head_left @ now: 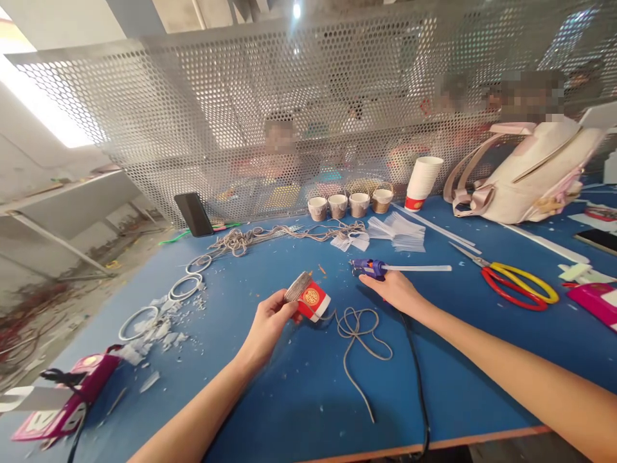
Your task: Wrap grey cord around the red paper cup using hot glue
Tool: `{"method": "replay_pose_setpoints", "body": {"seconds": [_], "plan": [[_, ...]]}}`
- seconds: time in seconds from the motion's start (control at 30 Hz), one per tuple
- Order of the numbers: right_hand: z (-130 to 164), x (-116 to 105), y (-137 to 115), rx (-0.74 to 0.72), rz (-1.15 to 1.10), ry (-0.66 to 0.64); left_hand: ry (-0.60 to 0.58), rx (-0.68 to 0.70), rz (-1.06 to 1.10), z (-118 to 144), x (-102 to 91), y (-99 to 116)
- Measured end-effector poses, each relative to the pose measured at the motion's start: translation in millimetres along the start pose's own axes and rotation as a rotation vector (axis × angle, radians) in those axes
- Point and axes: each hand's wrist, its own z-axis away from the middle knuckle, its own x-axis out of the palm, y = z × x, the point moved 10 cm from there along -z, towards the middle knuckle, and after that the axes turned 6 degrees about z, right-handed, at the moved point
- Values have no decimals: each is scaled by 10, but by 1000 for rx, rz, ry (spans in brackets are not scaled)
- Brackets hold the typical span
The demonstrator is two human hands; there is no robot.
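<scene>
Tilted on its side, a red and white paper cup (315, 299) is gripped by my left hand (272, 319). Grey cord (299, 287) is wound round one end of the cup, and its loose length (359, 334) trails in loops over the table to the right. My right hand (394, 289) is closed round a blue hot glue gun (367, 267), with a clear glue stick (419, 268) jutting from its back and a black cable running down to the table edge. The glue gun's nozzle points left, apart from the cup.
Behind are several cord-wrapped cups (359, 205), a stack of paper cups (423, 183), tangled cord (236, 241), white strips (400, 231) and a phone (193, 214). Scissors (518, 283) and a backpack (520, 173) lie right; rings (186, 287) and scraps left. A perforated metal screen (216, 128) borders the table (289, 399).
</scene>
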Motion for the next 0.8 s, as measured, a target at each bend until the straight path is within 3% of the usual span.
{"method": "replay_pose_setpoints", "body": {"seconds": [0.13,0.3,0.43,0.57,0.67,0.8], "plan": [[85,-92,63,-48,66,28,23,-1,-27,21,-10,15],[492,-410,74,-84,335,107,49,-20,8,44,19,18],[807,-461,-487,-348,303,178,14,-53,35,95,146,-12],[954,-230,-1180,-643,186,177,-53,-71,0,194,296,-30],[906,-82,-1380,-672,227,201,-86,-69,-22,262,360,-26],[872,-8,-1384,-679,218,203,-127,-120,-39,312,419,-82]]}}
